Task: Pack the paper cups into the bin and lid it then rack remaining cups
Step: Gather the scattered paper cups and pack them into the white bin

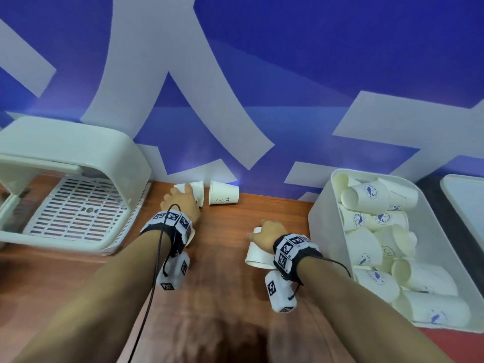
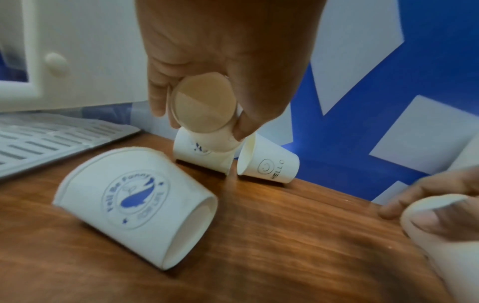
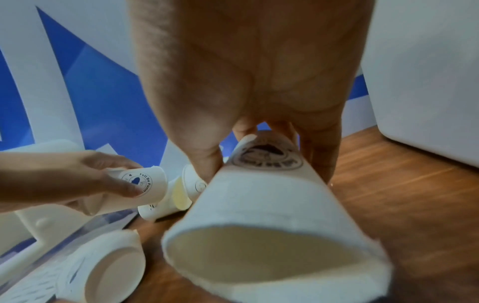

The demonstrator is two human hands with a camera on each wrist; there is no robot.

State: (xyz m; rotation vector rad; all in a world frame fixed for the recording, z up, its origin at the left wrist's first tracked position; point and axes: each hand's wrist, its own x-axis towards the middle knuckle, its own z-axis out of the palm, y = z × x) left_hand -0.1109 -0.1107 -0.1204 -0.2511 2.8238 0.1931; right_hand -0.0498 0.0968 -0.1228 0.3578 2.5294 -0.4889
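My fingers curl round one paper cup per hand above the table, beside the near-full bin. Light, thin-walled and easily crushed, I judge; hold mid-wall, gently.

White bin heaped with paper cups; others lie on their sides.
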